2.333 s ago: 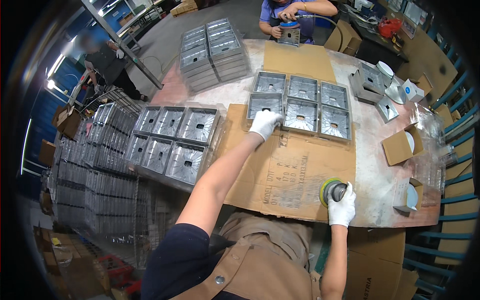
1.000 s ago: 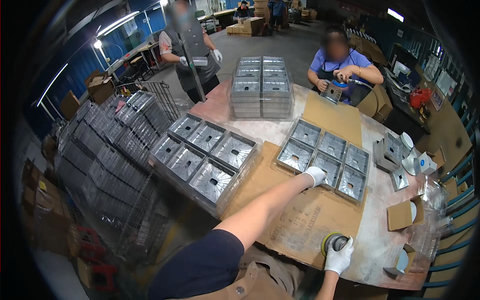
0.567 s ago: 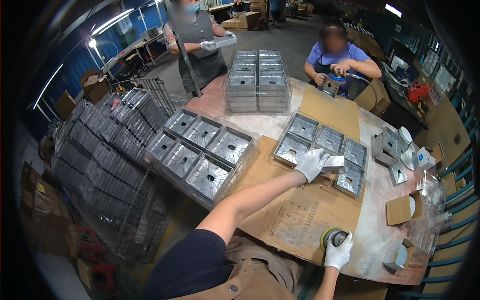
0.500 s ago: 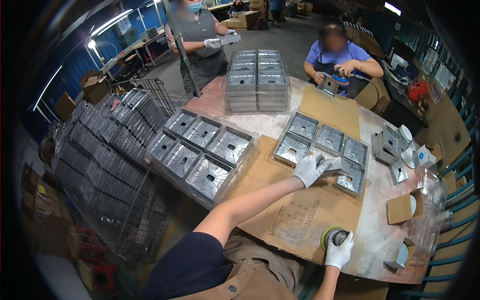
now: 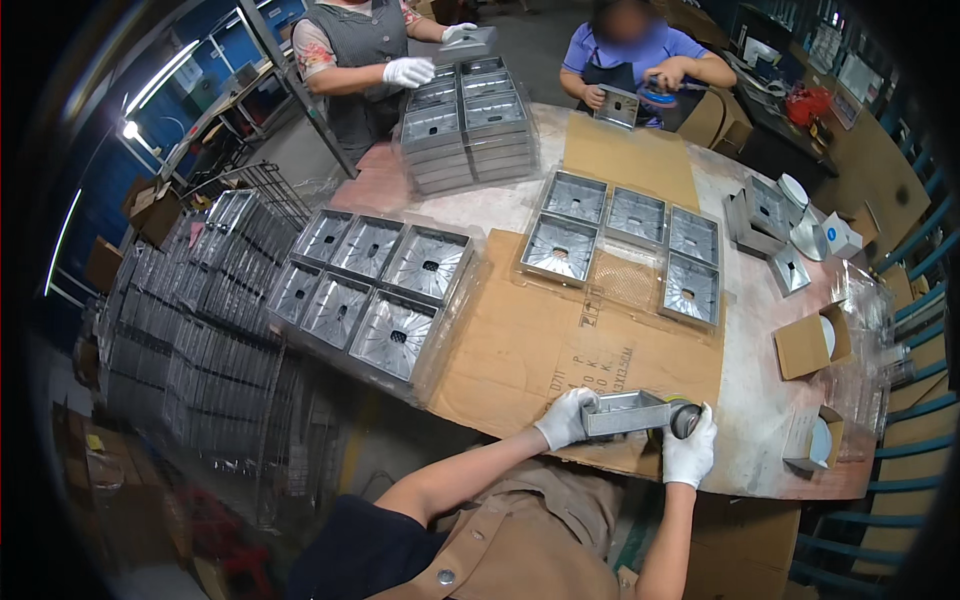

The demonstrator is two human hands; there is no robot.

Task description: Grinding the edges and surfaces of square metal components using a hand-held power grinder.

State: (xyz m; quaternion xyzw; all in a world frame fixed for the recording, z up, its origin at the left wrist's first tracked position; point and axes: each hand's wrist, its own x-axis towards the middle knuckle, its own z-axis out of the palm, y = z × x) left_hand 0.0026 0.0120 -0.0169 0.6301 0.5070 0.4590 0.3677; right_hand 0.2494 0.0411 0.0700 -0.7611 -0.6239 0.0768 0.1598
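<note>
My left hand point(image 5: 566, 419), in a white glove, is closed on the end of a shallow square metal box point(image 5: 627, 413) held above the cardboard sheet point(image 5: 500, 345) near the table edge. Against the box's right end is a round palm sander point(image 5: 684, 420), gripped from the right by my gloved right hand point(image 5: 692, 452). The box hides most of the sander's pad, so whether the two touch is unclear. Beyond them lies a clear plastic tray point(image 5: 628, 280) with several like boxes and one bare slot.
Another tray of metal boxes point(image 5: 372, 290) lies at left, a taller stack point(image 5: 465, 150) behind. Racked trays point(image 5: 200, 300) stand beside the table. Opened cartons point(image 5: 805, 345) sit at right. Across the table, one co-worker point(image 5: 365, 80) handles a box; another point(image 5: 640, 70) holds a powered sander to one.
My left hand has brought the metal box from the tray back to the near edge, beside the sander. The standing co-worker has lowered a box toward the tall stack.
</note>
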